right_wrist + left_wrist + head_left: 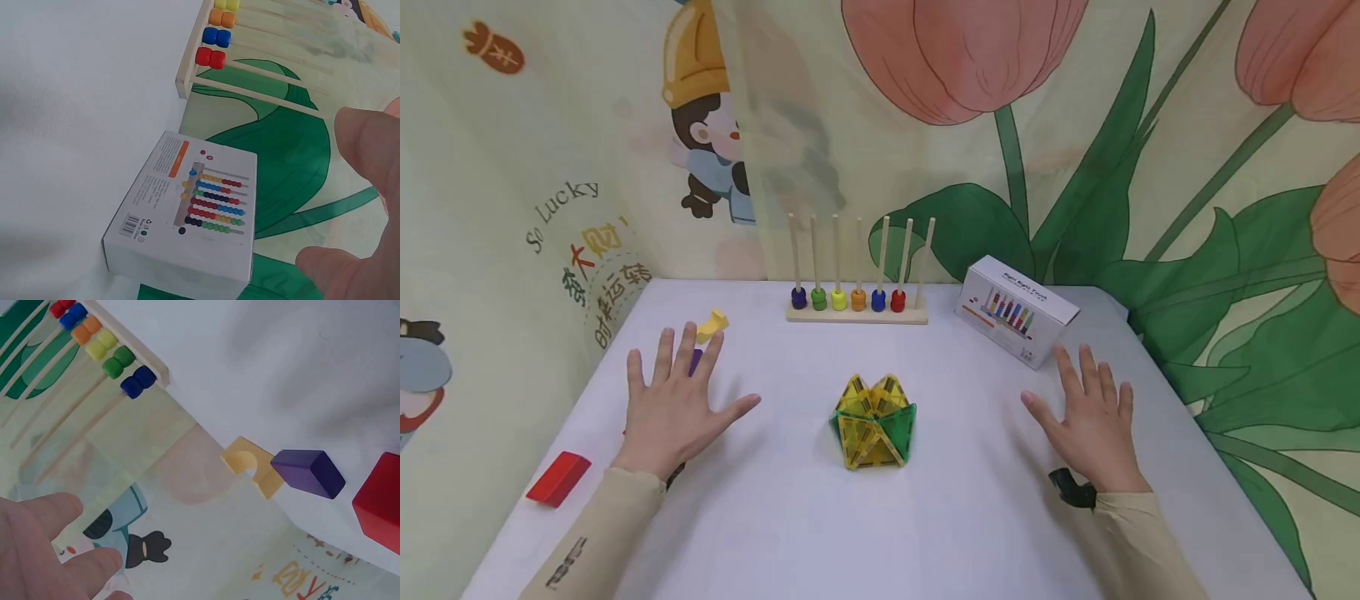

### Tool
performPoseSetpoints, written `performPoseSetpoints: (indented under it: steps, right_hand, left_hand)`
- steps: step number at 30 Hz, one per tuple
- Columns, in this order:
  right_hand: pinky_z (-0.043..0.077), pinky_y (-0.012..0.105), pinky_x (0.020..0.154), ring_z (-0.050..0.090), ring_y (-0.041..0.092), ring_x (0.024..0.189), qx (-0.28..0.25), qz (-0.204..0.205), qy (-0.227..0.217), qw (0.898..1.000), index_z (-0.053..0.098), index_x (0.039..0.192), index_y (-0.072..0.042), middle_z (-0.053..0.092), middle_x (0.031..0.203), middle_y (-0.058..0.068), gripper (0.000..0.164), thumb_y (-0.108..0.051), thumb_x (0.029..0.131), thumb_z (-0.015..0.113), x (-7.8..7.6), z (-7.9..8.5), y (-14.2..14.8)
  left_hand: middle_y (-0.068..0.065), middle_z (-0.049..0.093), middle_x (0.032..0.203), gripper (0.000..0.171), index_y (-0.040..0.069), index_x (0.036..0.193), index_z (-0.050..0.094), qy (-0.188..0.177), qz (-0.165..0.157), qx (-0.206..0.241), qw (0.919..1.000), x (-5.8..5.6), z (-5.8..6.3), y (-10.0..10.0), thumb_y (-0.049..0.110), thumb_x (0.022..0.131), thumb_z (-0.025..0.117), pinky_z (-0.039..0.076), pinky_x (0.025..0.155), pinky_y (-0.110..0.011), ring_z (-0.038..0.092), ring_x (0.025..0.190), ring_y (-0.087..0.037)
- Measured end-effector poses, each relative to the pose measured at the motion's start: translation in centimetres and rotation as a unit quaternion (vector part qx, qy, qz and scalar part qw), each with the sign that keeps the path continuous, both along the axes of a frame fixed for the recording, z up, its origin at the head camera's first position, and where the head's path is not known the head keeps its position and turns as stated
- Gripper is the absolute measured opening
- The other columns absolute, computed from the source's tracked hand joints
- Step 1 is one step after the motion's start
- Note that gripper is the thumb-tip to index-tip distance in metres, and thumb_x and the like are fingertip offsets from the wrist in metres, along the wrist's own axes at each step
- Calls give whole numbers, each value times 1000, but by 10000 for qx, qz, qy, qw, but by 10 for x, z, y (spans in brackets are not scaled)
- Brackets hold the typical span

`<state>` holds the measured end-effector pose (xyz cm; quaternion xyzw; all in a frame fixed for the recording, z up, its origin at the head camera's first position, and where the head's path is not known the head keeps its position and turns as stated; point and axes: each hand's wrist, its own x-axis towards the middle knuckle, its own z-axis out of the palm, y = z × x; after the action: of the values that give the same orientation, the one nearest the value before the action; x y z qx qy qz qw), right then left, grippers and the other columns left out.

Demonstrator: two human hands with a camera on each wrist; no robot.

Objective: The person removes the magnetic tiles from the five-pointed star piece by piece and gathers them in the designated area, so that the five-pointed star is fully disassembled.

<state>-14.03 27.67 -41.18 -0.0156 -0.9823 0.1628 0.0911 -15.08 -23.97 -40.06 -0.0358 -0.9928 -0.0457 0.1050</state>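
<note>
My left hand (672, 417) is held above the table's left side, fingers spread and straight, with nothing in it. Partly behind its fingers lie a yellow arch block (240, 450) and a purple block (306, 472). A red block (559, 479) lies left of that wrist. Over the right side, my right hand (1093, 429) is also spread and holds nothing, nearest to a white box (1015, 312) printed with a bead toy. Between the hands sits a shape of yellow and green translucent tiles (874, 429), touched by neither.
At the back of the white table (820, 533) stands a wooden peg rack (857, 317). Coloured beads sit low on most of its pegs; the rightmost peg is bare. Behind the table hangs a printed cloth (880, 150) with tulips and cartoon figures.
</note>
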Motion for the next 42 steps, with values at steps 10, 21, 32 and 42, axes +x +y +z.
performPoseSetpoints:
  steps: [10, 21, 32, 42]
  right_hand:
    - [-4, 80, 119, 10, 63, 152, -15, 94, -36, 9999, 12, 167, -12, 7, 171, 32, 99, -65, 97, 56, 3, -3, -5]
    - [33, 77, 111, 43, 59, 139, -517, 639, 35, 9966, 30, 163, -6, 37, 160, 34, 84, -46, 98, 67, 5, -18, -36]
    - [59, 50, 89, 71, 27, 103, -1345, 1421, -120, 9806, 70, 128, -7, 75, 121, 11, 37, -30, 99, 71, 12, -33, -79]
    - [57, 30, 73, 69, 8, 78, -2031, 2287, 223, 9518, 76, 108, -10, 77, 88, -4, 17, -14, 92, 79, 19, -43, -118]
  left_hand:
    - [-20, 5, 175, 110, 17, 167, 19, -239, -141, 139, 9995, 0, 0, 2, 85, 87, 49, -8, 121, -76, 0, 162, -46]
    - [-11, 11, 177, 111, 26, 167, 22, -426, -1125, 306, 9923, -11, -7, 28, 76, 80, 70, 11, 124, -71, 11, 162, -40]
    - [-7, 47, 157, 95, 22, 152, 50, -112, -2905, 1016, 9514, -15, -6, 67, 50, 73, 93, 40, 112, -61, 46, 143, -32]
    - [-2, 68, 130, 68, 16, 133, 68, -569, -3851, 645, 9189, -20, -9, 103, 35, 74, 95, 52, 105, -43, 62, 119, -22]
